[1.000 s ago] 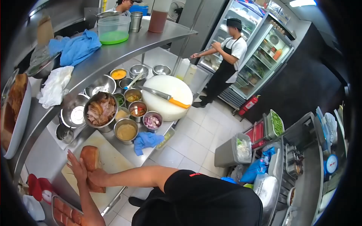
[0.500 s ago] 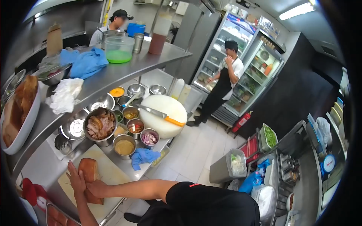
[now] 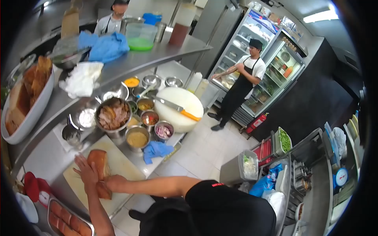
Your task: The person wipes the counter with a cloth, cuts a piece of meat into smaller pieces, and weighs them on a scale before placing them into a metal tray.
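Down at the lower left of the head view, the left hand (image 3: 87, 171) lies flat with its fingers spread against the near side of a bread loaf (image 3: 99, 164), pressing on it rather than gripping. The right hand (image 3: 111, 183) is clenched around something at the loaf's lower end; what it grips is hidden, so I cannot tell what it is. The loaf lies on a pale cutting board (image 3: 122, 170) at the front of the steel counter (image 3: 47, 157).

Just beyond the board stand several small steel tubs, among them a big bowl of shredded meat (image 3: 113, 116), a tub of tan paste (image 3: 137, 138) and a tub of chopped red onion (image 3: 163, 131). A blue cloth (image 3: 156, 150) hangs over the counter's edge beside them. Further along lies a round white chopping block (image 3: 179, 108) with an orange-handled knife (image 3: 177, 109) across it. A tray of sausages (image 3: 67, 220) sits at the bottom left corner.

On the raised shelf are a white tub of bread pieces (image 3: 23, 98), a white rag (image 3: 82, 78) and another blue cloth (image 3: 103, 46). A person in a black apron (image 3: 241, 84) stands by the glass-door fridge (image 3: 271, 65)
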`<state>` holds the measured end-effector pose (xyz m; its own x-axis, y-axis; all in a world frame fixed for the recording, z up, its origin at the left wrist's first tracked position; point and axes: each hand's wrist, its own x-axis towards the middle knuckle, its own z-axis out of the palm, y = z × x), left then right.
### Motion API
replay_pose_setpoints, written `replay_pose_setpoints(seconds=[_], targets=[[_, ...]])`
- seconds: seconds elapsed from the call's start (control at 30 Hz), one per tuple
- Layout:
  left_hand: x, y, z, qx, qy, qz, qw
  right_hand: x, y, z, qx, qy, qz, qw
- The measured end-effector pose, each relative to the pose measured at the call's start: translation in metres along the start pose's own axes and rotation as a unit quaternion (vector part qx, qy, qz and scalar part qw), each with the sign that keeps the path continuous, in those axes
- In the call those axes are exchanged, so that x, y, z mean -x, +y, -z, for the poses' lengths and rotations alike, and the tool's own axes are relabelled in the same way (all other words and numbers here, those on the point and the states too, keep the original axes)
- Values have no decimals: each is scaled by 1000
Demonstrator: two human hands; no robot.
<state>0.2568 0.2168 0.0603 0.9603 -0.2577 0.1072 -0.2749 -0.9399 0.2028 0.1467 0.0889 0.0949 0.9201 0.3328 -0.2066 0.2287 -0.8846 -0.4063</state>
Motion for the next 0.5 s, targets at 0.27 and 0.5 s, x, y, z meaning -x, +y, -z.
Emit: replay_pose_setpoints(seconds=[0.27, 0.5], targets=[[-17, 23, 61, 8, 87, -51, 995, 10, 3, -20, -39, 81, -1, 996], [3, 19, 11, 31, -49, -2, 998, 5, -5, -18, -58, 33, -57, 996]])
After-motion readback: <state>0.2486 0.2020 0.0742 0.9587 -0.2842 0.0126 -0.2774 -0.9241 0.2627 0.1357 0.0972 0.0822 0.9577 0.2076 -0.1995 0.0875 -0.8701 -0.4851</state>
